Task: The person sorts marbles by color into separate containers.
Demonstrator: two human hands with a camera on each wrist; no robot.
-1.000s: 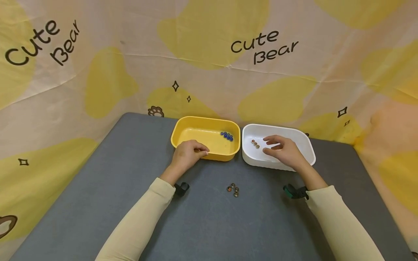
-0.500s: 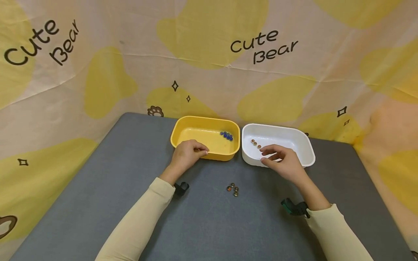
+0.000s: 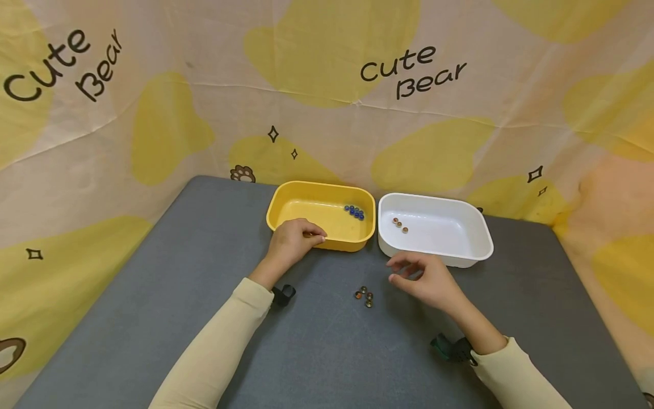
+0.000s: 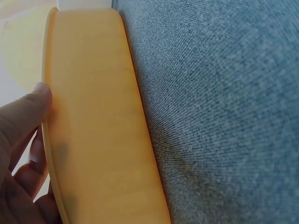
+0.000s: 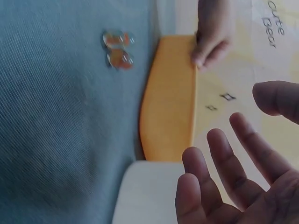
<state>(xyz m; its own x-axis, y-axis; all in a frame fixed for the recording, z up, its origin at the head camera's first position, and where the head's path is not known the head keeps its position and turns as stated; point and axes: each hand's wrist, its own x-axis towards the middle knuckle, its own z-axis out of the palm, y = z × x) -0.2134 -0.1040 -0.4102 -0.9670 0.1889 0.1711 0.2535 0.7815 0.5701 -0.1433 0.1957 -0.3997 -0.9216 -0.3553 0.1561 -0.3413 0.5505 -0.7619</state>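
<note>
My left hand (image 3: pixel 293 241) grips the near rim of the yellow plastic bin (image 3: pixel 286 199). In the left wrist view the thumb (image 4: pixel 42 95) lies on the outside of the rim and the fingers curl inside. Several blue marbles (image 3: pixel 356 213) sit in that bin's right end. My right hand (image 3: pixel 426 281), fingers loosely spread and holding nothing, hovers in front of the white bin (image 3: pixel 482 238). Three brownish marbles (image 3: pixel 399 225) lie in the white bin. Left of the right hand, several amber and clear marbles (image 3: pixel 364 295) are clustered on the grey table.
Both bins stand side by side near the far edge of the grey table (image 3: pixel 317 352). A printed cloth (image 3: pixel 317 68) hangs behind and along the sides. A dark wrist strap (image 3: pixel 283 295) is on the left wrist, another strap (image 3: pixel 452 347) on the right.
My right hand has come out from over the white bin, moving toward me and left, near the loose marbles. One marble in the white bin has rolled slightly. The left hand stays put.
</note>
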